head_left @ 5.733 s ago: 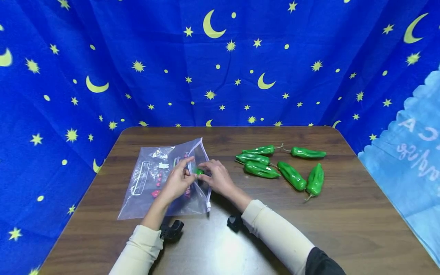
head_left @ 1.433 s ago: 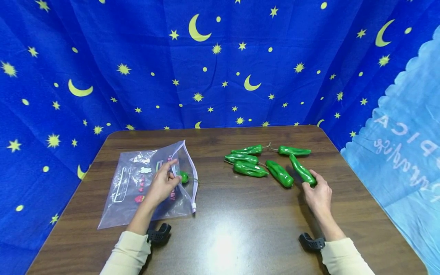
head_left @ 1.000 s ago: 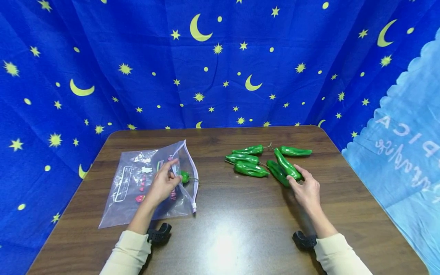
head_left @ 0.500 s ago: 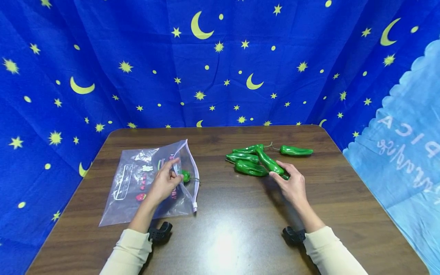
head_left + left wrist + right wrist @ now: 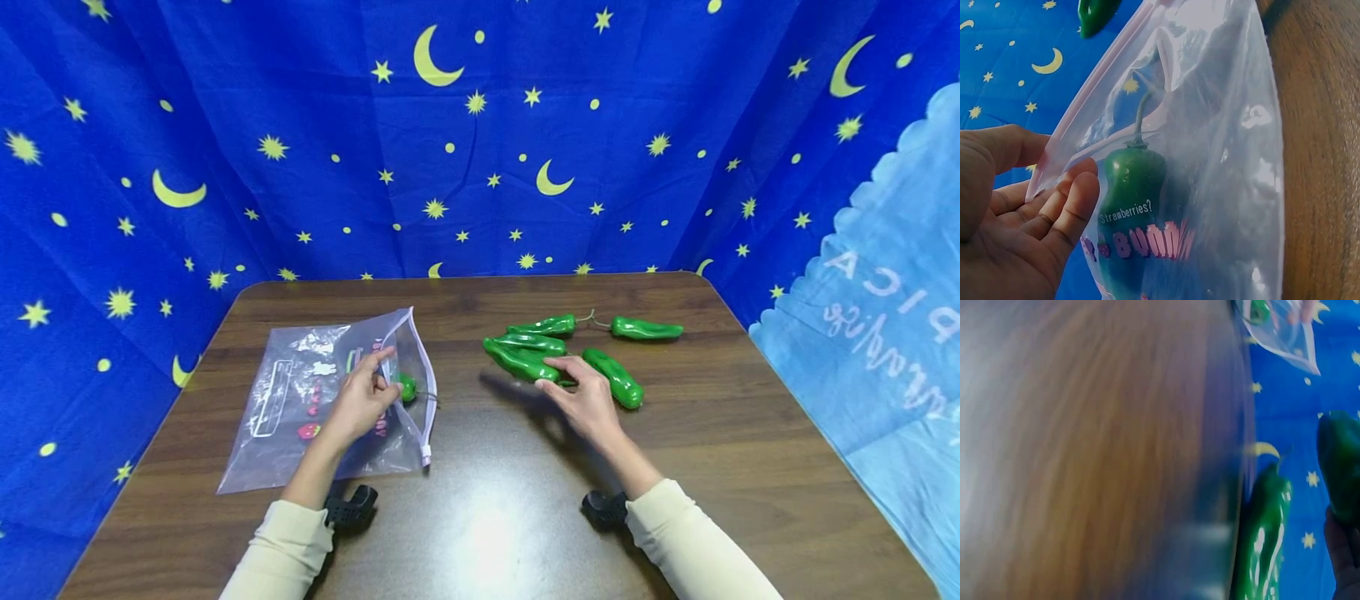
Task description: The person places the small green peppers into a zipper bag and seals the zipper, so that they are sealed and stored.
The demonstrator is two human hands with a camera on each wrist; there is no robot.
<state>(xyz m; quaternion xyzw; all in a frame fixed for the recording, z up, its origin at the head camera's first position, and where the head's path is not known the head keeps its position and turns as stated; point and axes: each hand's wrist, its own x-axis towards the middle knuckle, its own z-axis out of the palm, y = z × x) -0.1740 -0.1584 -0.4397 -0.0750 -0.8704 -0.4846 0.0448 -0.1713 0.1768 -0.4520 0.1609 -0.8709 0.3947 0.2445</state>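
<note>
A clear zip bag (image 5: 251,454) printed with pink letters lies on the left of the table, its mouth gaping toward the right. My left hand (image 5: 358,406) pinches the upper edge of that mouth. One green pepper (image 5: 1135,178) sits inside the bag, stem toward the opening. To the right, my right hand (image 5: 587,407) grips another green pepper (image 5: 516,358) by one end, thumb and fingers on either side. This pepper is held above the table, its tip pointing left, partly covering the peppers behind it; in the right wrist view the held pepper (image 5: 1340,462) is dark.
Several green peppers lie right of centre: a rear pepper (image 5: 543,326), a far-right pepper (image 5: 647,328) and a near pepper (image 5: 615,379) among them. A blue curtain (image 5: 480,225) with stars hangs behind the wooden table (image 5: 525,500).
My right hand has left the bag, taken hold of the pepper at the right end of the group and carried it left over the others. The left hand stays at the bag's mouth.
</note>
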